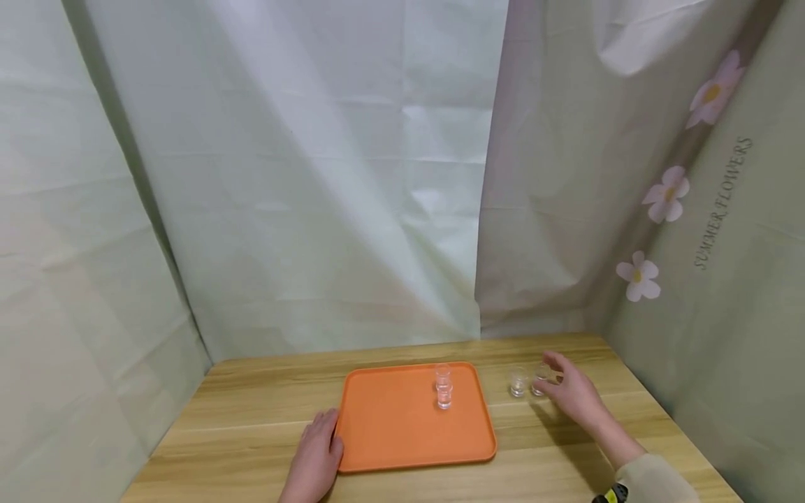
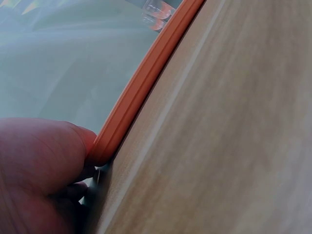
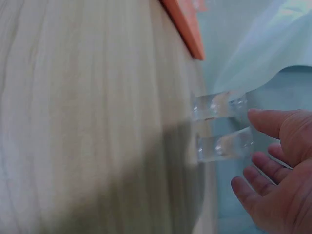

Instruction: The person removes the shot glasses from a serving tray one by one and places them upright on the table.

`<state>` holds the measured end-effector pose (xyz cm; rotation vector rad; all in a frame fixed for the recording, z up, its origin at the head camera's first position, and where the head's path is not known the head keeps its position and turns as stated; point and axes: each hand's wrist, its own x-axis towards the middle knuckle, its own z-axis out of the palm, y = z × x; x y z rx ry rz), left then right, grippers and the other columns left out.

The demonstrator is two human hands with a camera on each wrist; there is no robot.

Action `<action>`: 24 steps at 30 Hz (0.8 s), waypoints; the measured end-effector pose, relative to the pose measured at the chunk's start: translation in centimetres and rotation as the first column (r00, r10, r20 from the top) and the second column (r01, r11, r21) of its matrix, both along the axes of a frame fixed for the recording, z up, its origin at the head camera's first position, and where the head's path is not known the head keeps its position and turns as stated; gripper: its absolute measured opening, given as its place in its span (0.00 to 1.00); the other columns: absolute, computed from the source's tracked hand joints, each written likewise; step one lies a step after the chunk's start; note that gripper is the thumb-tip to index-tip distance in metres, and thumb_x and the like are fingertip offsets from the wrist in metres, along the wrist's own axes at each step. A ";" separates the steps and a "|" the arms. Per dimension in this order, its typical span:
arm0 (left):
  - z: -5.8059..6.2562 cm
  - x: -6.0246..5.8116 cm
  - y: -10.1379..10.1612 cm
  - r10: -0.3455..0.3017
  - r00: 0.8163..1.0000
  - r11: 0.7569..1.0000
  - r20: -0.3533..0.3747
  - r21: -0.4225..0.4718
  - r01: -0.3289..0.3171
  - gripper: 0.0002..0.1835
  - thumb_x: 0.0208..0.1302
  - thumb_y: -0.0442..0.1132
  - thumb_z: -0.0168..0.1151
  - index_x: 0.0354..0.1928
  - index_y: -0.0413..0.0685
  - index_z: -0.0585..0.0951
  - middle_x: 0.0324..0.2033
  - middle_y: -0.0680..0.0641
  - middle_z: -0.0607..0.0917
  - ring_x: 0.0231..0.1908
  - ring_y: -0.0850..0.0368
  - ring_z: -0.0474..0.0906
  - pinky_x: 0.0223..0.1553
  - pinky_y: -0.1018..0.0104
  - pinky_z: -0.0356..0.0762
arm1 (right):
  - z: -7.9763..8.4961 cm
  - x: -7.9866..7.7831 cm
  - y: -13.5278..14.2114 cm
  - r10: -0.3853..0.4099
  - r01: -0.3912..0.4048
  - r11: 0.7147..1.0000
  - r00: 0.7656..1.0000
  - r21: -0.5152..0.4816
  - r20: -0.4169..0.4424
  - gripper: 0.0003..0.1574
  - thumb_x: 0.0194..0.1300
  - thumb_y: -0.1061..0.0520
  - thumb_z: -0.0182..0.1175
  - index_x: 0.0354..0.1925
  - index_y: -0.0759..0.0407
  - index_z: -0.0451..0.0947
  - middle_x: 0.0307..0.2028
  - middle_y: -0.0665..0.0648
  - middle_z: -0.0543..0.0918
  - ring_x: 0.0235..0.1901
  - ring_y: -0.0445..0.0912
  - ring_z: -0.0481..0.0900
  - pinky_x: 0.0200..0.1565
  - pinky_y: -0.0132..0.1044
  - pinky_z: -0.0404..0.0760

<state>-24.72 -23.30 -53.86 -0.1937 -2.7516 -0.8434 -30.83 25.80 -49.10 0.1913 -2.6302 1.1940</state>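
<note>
Right of the tray (image 1: 390, 426), on the desk (image 1: 251, 405): two upright cups, the inner cup (image 1: 518, 384) nearer the tray, the outer cup (image 1: 539, 383) just beside it on the side away from the tray, both level with the tray's rear half. Reaching to the outer cup: the right hand (image 1: 575, 398), grip spread, thumb and fingers about the wall, contact uncertain. At the tray's left rim, by its front corner: the left hand (image 1: 314, 450), thumb against the rim; pinching or merely pressing, impossible to tell, with other fingers partly hidden. Step in hand, by judgement: taking hold of the outer cup. Best done with the thumb eased between the two cups without nudging the inner cup, then closed lightly and evenly on the wall and raised without tilting. Worth holding the tray steady meanwhile, for the sake of the pair standing on it. On the tray, toward its right rim and rear half: a front tray cup (image 1: 444, 399) and a back tray cup (image 1: 443, 375), upright, one behind the other, touching or not hard to say. Alike in all four: small form, clear colourless wall, thick base; contents, if any, not discernible.
</note>
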 end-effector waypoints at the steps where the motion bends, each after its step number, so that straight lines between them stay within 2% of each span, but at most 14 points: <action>1: 0.0 0.0 0.0 0.000 1.000 1.000 0.004 0.001 0.000 0.25 0.66 0.29 0.57 0.65 0.28 0.73 0.63 0.30 0.75 0.69 0.29 0.62 0.70 0.34 0.56 | 0.3 0.1 -0.1 0.001 -0.001 1.000 1.000 0.003 -0.012 0.43 0.66 0.53 0.68 0.71 0.69 0.63 0.66 0.73 0.71 0.63 0.69 0.70 0.61 0.62 0.73; 6: -0.1 -0.1 0.0 0.006 1.000 1.000 0.026 0.007 -0.006 0.25 0.67 0.30 0.56 0.65 0.29 0.73 0.63 0.30 0.75 0.69 0.29 0.61 0.70 0.34 0.55 | 1.7 0.6 -0.9 0.008 -0.007 1.000 0.999 0.027 -0.037 0.48 0.68 0.45 0.66 0.74 0.67 0.60 0.68 0.72 0.67 0.63 0.71 0.68 0.62 0.65 0.71; 12: -0.1 0.0 0.0 -0.001 1.000 1.000 -0.021 0.000 0.001 0.25 0.65 0.29 0.58 0.64 0.28 0.73 0.62 0.29 0.75 0.68 0.29 0.63 0.70 0.35 0.57 | 3.2 1.0 -2.7 0.041 -0.038 0.998 0.996 0.046 -0.082 0.49 0.67 0.44 0.67 0.74 0.65 0.60 0.69 0.70 0.67 0.64 0.69 0.69 0.62 0.64 0.72; 20: -0.1 -0.1 0.0 0.002 1.000 1.000 0.003 0.011 -0.002 0.26 0.66 0.30 0.57 0.66 0.28 0.72 0.64 0.30 0.75 0.69 0.30 0.62 0.71 0.36 0.55 | 3.5 1.2 -5.4 0.107 -0.108 0.994 0.992 -0.005 -0.073 0.50 0.65 0.41 0.68 0.75 0.61 0.61 0.70 0.66 0.68 0.65 0.67 0.69 0.62 0.63 0.73; 24: -0.1 0.0 0.0 0.001 1.000 1.000 -0.005 0.004 -0.001 0.26 0.66 0.29 0.57 0.65 0.28 0.73 0.63 0.30 0.75 0.69 0.30 0.62 0.70 0.36 0.56 | 3.3 1.2 -6.8 0.128 -0.130 0.991 0.989 -0.017 -0.080 0.48 0.63 0.45 0.71 0.73 0.61 0.64 0.68 0.64 0.71 0.65 0.63 0.70 0.63 0.60 0.73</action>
